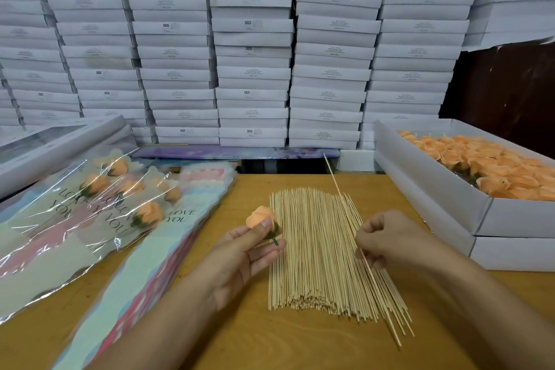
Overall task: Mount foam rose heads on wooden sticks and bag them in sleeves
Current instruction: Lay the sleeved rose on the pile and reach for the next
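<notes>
The right hand has its fingers curled round one thin wooden stick, lifted at a slant over the pile of sticks on the table; the left hand pinches a peach foam rose head w/ thumb on the petals, green stub pointing down. The foam looks very light and soft, so prob. better to hold it low near the calyx, and the stick is stiff but may snap. Farther: bagged roses in sleeves at left, box of rose heads at right.
</notes>
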